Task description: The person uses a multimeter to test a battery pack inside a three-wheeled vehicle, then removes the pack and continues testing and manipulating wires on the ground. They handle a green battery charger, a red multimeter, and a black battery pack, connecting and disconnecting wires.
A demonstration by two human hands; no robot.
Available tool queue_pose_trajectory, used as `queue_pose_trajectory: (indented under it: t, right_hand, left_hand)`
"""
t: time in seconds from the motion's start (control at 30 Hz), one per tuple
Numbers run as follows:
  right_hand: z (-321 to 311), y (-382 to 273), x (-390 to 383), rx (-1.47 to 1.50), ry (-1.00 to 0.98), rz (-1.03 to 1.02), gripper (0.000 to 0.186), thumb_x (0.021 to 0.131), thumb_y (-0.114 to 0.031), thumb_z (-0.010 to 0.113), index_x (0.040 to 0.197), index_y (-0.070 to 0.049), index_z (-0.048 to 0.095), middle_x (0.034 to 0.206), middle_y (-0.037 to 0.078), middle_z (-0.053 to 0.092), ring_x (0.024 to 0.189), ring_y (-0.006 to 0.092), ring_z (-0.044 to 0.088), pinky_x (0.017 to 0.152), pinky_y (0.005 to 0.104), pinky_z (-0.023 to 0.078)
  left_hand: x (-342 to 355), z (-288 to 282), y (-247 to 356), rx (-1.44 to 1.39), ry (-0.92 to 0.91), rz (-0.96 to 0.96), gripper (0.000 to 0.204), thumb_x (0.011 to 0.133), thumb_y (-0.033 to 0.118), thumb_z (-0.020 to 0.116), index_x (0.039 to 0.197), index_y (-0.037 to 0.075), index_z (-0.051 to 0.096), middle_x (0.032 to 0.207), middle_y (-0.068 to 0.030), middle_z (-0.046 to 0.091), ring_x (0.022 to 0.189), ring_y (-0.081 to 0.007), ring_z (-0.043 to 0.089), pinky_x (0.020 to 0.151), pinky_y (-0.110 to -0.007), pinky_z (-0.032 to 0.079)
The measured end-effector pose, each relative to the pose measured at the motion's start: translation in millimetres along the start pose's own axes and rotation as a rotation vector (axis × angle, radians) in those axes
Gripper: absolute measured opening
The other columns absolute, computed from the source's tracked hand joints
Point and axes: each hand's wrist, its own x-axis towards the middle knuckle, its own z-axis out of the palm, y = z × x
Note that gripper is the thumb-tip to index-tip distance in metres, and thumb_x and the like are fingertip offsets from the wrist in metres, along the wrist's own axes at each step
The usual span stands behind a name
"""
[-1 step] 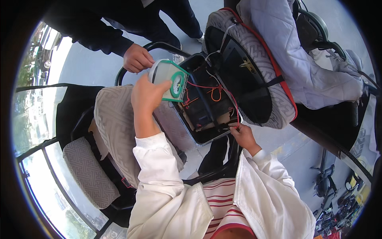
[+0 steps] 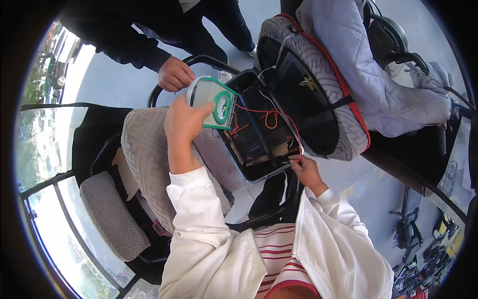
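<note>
My left hand (image 2: 183, 122) grips a green-and-white meter (image 2: 204, 93) with a round, green-ringed dial, over the left edge of an open box (image 2: 233, 161). Dark batteries (image 2: 253, 142) lie inside that box with red and orange wires around them. From the meter's side a red lead (image 2: 290, 118) runs across the box to its near right corner. There my right hand (image 2: 307, 174) is closed, its thumb and fingers pinching the end of this lead. What the lead's tip touches is too small to tell. Another person's hand (image 2: 175, 74) hangs just beyond the meter.
A patterned seat cushion (image 2: 336, 74) with a black underside is tipped up right of the box. Beyond it hangs a pale quilted cover (image 2: 366, 82). Left stands a patterned seat back (image 2: 144, 149). A black rail (image 2: 206, 59) curves behind the box, near the other person's legs (image 2: 229, 25).
The picture has shifted slightly. Both my hands keep their holds on the meter and the lead, with hardly any movement.
</note>
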Motion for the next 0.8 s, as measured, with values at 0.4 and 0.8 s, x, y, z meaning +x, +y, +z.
queue_pose_trajectory:
  t: [0.4,0.8]
  right_hand:
    - [-42,-6,-41,0.215,0.135,-0.214,0.017,0.097,-0.014,0.062,0.102,0.001,0.069,0.072,-0.001,0.062,0.063,0.0051,0.054,0.057,0.0227,0.043]
    - [-220,-120,-154,-0.026,0.507,-0.659,0.025,0.104,-0.015,0.051,0.102,0.003,0.068,0.095,0.003,0.066,0.086,0.0106,0.057,0.082,0.0245,0.044]
  left_hand:
    - [-151,-120,-35,-0.843,0.137,0.077,0.04,0.081,0.024,0.072,0.105,-0.008,0.068,0.092,-0.0107,0.071,0.078,-0.0158,0.067,0.07,-0.028,0.051]
    - [-300,-86,-57,-1.947,-0.138,0.246,0.049,0.091,0.028,0.061,0.127,-0.005,0.057,0.124,-0.0208,0.064,0.11,-0.0329,0.066,0.093,-0.047,0.055]
